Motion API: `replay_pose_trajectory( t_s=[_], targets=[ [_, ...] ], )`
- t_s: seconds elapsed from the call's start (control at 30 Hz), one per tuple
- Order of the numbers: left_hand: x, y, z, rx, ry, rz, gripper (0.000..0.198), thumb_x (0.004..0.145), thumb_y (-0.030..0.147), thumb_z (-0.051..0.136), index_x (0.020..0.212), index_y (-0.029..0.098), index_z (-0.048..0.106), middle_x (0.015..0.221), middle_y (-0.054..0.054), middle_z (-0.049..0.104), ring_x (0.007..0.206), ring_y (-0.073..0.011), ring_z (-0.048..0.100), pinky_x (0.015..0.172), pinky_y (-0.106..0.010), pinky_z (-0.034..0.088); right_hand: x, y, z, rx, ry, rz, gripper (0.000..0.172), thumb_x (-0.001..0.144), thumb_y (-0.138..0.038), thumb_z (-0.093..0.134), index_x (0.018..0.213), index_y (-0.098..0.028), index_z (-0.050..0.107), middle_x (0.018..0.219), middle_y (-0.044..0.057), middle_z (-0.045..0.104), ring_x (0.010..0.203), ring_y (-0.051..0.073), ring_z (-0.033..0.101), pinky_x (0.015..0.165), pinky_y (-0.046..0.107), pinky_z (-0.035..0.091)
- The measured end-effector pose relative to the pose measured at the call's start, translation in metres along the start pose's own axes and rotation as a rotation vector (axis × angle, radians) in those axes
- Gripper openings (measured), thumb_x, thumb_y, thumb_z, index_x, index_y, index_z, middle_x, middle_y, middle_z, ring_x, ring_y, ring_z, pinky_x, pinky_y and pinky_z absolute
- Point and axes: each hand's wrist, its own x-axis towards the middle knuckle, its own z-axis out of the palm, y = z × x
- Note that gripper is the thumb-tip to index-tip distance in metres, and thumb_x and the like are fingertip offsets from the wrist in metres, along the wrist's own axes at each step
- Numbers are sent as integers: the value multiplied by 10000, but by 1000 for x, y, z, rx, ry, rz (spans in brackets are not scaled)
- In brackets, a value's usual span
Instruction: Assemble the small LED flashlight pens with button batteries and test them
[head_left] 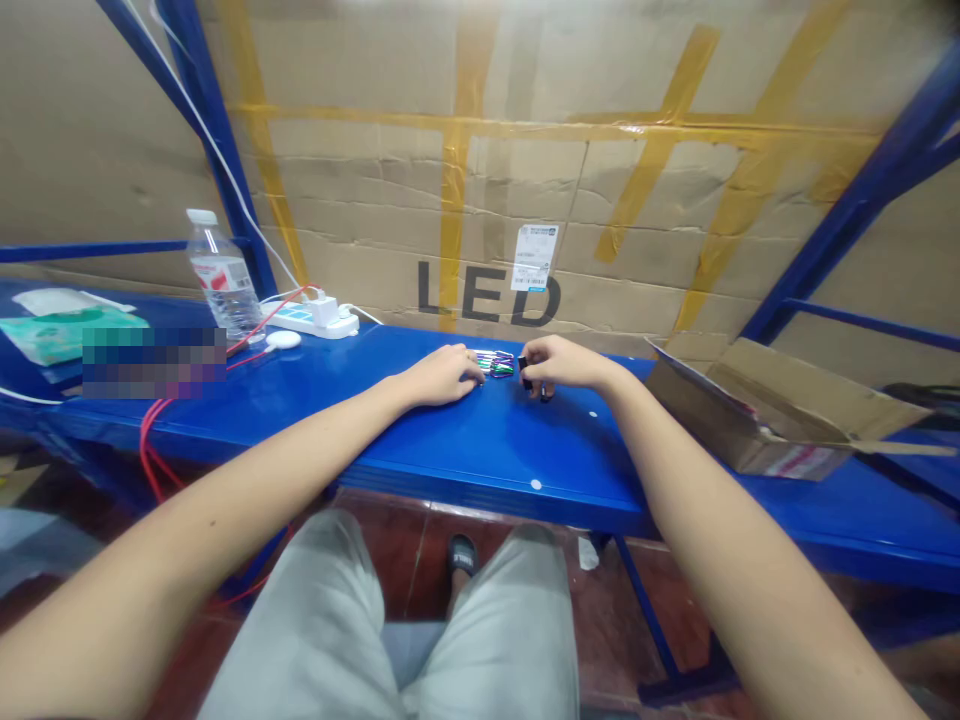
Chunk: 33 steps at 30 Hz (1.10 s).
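A small bundle of thin, shiny, multicoloured sticks [496, 366], perhaps pens, lies on the blue table [450, 430]. My left hand [446, 375] rests low at its left end, with curled fingers covering that end. Just right of the bundle, my right hand [559, 362] is raised slightly above the tabletop. Its bent fingers close on a small black piece [524, 373], and more black shows below them. Those black parts are too small to identify, and I cannot tell whether they belong together.
An open cardboard box [795, 440] stands at the right. Leftward are a water bottle [223, 280], a white power strip [315, 315], red cables [150, 440] and a green tissue pack [71, 335]. A large cardboard panel [360, 220] marked LED closes off the back between blue posts.
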Motion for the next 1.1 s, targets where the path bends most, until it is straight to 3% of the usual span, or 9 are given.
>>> replay_pose_trajectory(
  t_s=[0.17,0.37,0.6,0.9,1.0,1.1],
  targets=[
    [-1,-1,-2,-44,21,31,208,860,231,570,944,213,759,1001,-63,722,987,-247,571,949,-391,408,12,-2,20,29,22,-125,149,723,-143,629,865,-179,600,769,31,709,600,153,647,520,235,481],
    [1,-5,1,-142,-19,12,177,859,239,595,905,215,763,942,-44,747,967,-235,582,942,-378,407,19,3,26,-54,97,-261,187,703,-150,620,886,-182,639,802,18,694,732,169,632,642,257,483],
    [2,-2,-4,-400,-58,-159,130,772,227,666,854,154,737,849,-29,741,812,-183,647,734,-274,458,24,11,26,-69,92,-253,199,682,-118,617,865,-176,672,839,28,707,773,173,630,708,267,483],
    [-3,4,-13,-401,-97,-90,124,773,164,644,842,160,747,876,-25,763,834,-173,680,774,-267,476,26,14,27,-34,75,-244,185,648,-100,630,808,-177,683,774,9,707,726,160,619,689,260,476],
    [-3,6,-10,-382,-1,-49,108,770,150,647,838,162,729,849,-17,744,802,-162,663,746,-265,472,26,14,27,-3,70,-249,171,650,-123,627,802,-174,685,774,8,706,726,160,621,694,265,478],
    [-3,12,-8,-374,224,15,105,796,164,656,888,168,704,878,-20,726,811,-156,646,750,-266,474,25,14,27,17,73,-247,163,644,-137,631,792,-168,690,765,10,703,744,168,628,707,272,485]
  ],
)
